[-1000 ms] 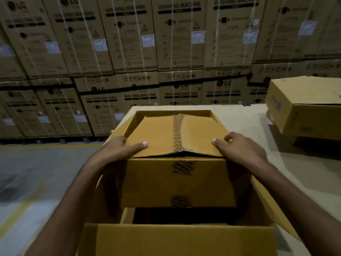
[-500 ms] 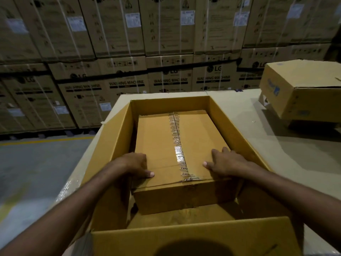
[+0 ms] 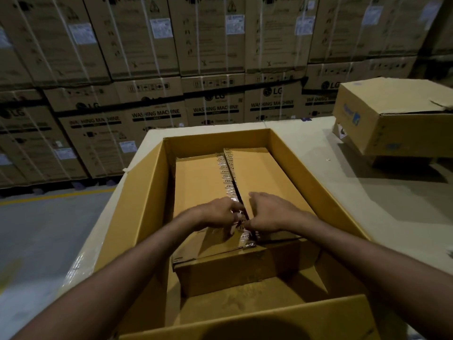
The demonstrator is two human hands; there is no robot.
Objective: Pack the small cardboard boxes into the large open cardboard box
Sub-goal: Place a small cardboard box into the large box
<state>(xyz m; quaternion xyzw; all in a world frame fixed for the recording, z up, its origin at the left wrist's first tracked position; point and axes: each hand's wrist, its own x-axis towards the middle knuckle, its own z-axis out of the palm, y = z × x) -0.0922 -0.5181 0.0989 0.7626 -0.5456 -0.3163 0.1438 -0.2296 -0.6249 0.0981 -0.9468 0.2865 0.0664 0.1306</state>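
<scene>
On my feed, the small brown cardboard box (image 3: 203, 182) lies flat inside the large open tan cardboard box (image 3: 147, 192), pushed toward the far wall, with bare floor of the big box showing on the near side. Its strip of printed tape (image 3: 226, 173) runs far to near down the lid, and there is a dark gap along the seam.

Both hands meet at the near end of that seam. The left hand (image 3: 215, 213) has its fingers bunched together and curled onto the tape. The right hand (image 3: 269, 213) is just beside it, fingers together at the flap edge. I can't tell whether they pinch or only press.

The pale table (image 3: 318, 155) carries it all. Far right sits another closed cardboard box with blue print (image 3: 392, 123). Stacked washing-machine cartons (image 3: 213, 106) fill the far wall.
</scene>
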